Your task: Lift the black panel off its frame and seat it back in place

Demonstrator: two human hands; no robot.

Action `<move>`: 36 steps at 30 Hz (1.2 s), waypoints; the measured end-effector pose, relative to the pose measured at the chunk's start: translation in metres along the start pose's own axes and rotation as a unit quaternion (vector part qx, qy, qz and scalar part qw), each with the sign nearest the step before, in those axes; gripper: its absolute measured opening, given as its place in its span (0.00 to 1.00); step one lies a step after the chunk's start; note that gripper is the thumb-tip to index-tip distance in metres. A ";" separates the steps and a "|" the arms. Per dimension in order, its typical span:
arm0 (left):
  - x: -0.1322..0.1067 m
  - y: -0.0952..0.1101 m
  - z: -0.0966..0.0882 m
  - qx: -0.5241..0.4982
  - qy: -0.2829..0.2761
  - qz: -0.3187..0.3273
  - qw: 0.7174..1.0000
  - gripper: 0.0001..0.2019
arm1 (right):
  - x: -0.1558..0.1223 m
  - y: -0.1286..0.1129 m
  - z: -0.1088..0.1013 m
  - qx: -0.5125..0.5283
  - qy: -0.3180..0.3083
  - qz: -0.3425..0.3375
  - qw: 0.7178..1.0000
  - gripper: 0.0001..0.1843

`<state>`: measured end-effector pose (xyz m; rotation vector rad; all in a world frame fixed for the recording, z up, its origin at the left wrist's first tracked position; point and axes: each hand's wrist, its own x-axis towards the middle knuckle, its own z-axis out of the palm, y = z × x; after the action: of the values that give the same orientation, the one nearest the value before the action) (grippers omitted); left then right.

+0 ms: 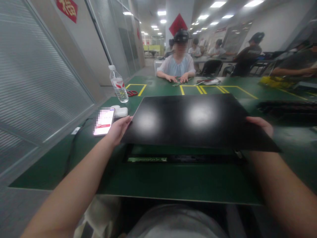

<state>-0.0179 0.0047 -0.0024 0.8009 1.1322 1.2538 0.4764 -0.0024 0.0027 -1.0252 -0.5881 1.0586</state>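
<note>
A large glossy black flat panel [188, 129], which looks like a display panel, is held up over the table with two bright light reflections on its face. My left hand [120, 130] grips its left edge, with part of the fingers hidden by the panel. At the right edge, my right hand [262, 125] is closed on it in the same way. Below the panel lies a black frame [203, 159] with a green circuit board strip [147, 159] along its near side. The panel covers most of that frame.
Left on the green table [173, 181] are a lit phone [104, 122], a white case [121, 111], a water bottle [119, 86], red-handled scissors [132, 93] and a black cable [74, 142]. A person [177, 64] sits opposite, hands on the table. Dark parts [284, 109] lie at right.
</note>
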 end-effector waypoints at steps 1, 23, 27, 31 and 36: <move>0.000 0.001 -0.002 0.011 -0.003 0.013 1.000 0.14 | -0.006 -0.001 0.004 -0.017 0.024 0.016 0.999 0.08; 0.018 0.011 -0.032 0.069 0.108 0.135 0.983 0.19 | -0.014 0.013 0.030 -0.315 -0.021 0.061 0.947 0.26; 0.021 0.005 -0.032 0.090 0.129 0.123 0.980 0.19 | -0.013 0.013 0.029 -0.348 0.010 0.033 0.937 0.33; 0.018 0.001 -0.022 0.097 0.152 0.123 0.976 0.20 | -0.011 0.015 0.027 -0.360 0.022 0.022 0.932 0.35; 0.007 -0.001 -0.006 0.111 0.143 0.112 0.977 0.19 | -0.010 0.015 0.024 -0.383 0.037 0.001 0.923 0.39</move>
<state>-0.0232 0.0106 -0.0068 0.9565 1.4645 1.4819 0.4464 -0.0003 0.0006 -1.7357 -0.9735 0.7837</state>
